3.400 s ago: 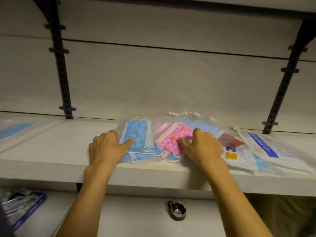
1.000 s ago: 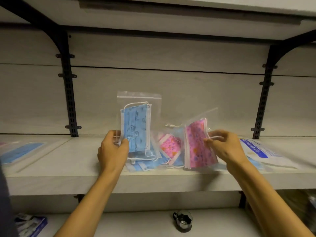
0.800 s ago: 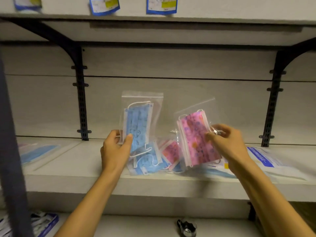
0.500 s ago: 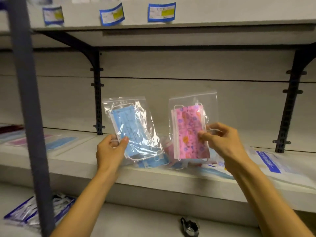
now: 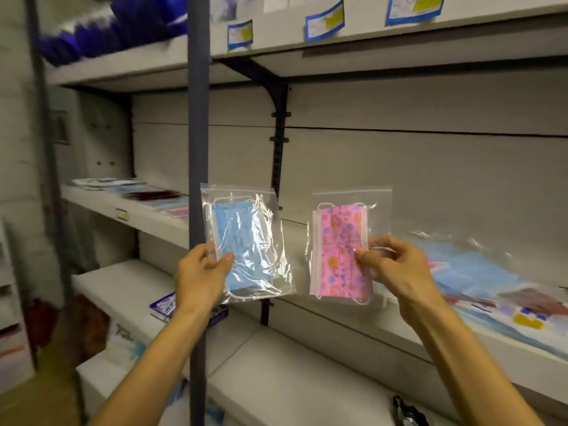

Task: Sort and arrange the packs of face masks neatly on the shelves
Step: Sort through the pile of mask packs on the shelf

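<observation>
— Shelves of pale board run along the wall, split by a dark post; price tags hang on the edge above. What's in hand?

— Two clear bags, both held up in the air in front of the wall, well apart from each other. The left hand pinches the blue pack at its lower left corner, thumb in front, fingers curled behind. The right hand pinches the pink pack by its right edge, thumb and fingertips clamped on the plastic.

— And the rest of the stock?

— A loose pile of blue and printed packs lies on the shelf at right. On the far-left shelf, flat packs lie side by side, though they're blurred.

— So how should the sorting go?

— My guess: each colour gets its own spot. Keep the bags apart so they don't get mixed, and lay each down flat, zip edge to the back, squared to the shelf front.

— Any risk?

— Slippery film. A corner pinch lets the bag swing, and the blue one already hangs tilted. I'd set one down before fussing with the other.
</observation>
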Available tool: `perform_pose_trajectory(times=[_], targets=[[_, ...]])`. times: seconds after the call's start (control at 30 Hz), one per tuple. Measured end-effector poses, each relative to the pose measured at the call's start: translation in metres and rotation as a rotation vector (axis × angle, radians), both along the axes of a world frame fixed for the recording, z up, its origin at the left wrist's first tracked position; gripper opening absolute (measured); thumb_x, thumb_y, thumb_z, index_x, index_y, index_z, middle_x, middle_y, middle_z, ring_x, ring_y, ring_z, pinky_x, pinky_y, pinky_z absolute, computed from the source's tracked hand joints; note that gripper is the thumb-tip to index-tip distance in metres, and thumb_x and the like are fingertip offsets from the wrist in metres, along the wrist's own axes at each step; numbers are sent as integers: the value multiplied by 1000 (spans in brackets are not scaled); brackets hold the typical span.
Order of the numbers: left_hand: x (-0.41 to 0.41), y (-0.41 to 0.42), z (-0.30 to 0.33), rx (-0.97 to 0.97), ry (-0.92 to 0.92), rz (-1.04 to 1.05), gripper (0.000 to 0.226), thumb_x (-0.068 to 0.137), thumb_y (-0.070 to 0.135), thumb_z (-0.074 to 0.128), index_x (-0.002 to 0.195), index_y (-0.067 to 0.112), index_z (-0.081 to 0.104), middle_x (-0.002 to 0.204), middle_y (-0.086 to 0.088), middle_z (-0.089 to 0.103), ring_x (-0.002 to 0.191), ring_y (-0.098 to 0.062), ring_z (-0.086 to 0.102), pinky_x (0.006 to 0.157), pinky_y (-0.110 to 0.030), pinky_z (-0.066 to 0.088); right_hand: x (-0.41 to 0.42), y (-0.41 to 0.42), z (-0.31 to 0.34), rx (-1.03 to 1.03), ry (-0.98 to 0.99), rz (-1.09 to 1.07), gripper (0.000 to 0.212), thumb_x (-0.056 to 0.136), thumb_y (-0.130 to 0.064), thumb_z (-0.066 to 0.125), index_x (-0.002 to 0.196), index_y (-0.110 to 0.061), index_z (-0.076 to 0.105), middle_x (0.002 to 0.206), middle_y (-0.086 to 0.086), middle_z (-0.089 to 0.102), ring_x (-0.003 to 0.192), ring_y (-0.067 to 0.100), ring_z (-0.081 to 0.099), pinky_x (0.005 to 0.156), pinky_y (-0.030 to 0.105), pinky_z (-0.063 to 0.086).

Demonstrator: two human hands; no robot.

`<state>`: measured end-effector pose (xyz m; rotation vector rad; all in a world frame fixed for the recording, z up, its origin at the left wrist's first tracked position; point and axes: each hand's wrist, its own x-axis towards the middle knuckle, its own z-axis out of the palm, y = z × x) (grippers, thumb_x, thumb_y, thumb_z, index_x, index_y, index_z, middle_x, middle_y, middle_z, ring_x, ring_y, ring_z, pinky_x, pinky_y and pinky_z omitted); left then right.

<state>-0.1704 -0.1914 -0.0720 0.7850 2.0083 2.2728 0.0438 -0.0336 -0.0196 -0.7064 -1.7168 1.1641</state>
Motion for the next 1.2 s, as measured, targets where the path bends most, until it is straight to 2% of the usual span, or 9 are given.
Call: perform_pose_trajectory(times=[0.13,0.23,0.33,0.43,0.6,0.77,0.93,1.03,1.2], targets=[[-22,-30,5,15,18,45,8,88,13,65,88,18,58,80,6,68,71,-10,67,55,-21,50,-39,-18,6,11,25,58,7,87,-13,68,89,-17,63,89,5,67,81,16,67,63,24,53],[-55,-57,8,41,6,62,14,88,12,65,83,21,56,82,7,67,71,-7,66,52,-17,49,-82,-41,10,49,47,85,11,87,-13,68,85,-21,62,87,2,65,82,16,66,65,25,52],[-91,-84,13,22,2,84,13,88,14,66,85,23,56,83,7,66,75,-11,67,59,-25,53,-123,-62,13,74,58,119,12,88,-13,67,82,-22,62,84,0,65,78,12,65,57,18,49],[-136,-116,15,17,-17,112,8,88,15,67,89,17,59,89,-2,69,82,-22,69,71,-39,58,-170,-88,16,100,54,155,3,89,-17,67,88,-19,64,87,1,65,78,8,66,52,14,49],[-205,-160,14,-32,14,154,9,88,19,66,89,18,57,96,-1,66,87,-22,68,70,-40,59,-241,-122,11,142,20,178,16,87,-24,68,101,-18,65,99,1,66,90,13,67,63,22,53],[-261,-186,5,-70,-8,178,13,87,19,66,95,13,58,104,-6,66,90,-24,68,72,-41,59,-301,-149,0,160,7,213,8,90,-20,65,96,-15,64,89,-4,66,68,-3,67,47,10,47],[-317,-189,2,-98,1,169,13,86,20,66,94,14,57,107,-6,66,92,-23,68,69,-35,59,-362,-154,-4,167,25,132,3,89,-23,66,90,-25,64,92,-6,67,83,11,68,62,24,56],[-352,-182,1,-106,-3,160,18,86,20,67,99,12,57,109,-7,65,95,-25,67,69,-36,59,-401,-145,-7,153,43,68,8,87,-24,69,94,-21,67,92,-7,69,86,13,67,74,36,58],[-420,-163,5,-137,52,128,11,86,20,66,91,21,57,101,2,64,87,-17,68,63,-30,58,-469,-124,-1,106,90,-6,16,88,-17,67,98,-25,56,87,-15,57,78,5,59,71,32,55]])
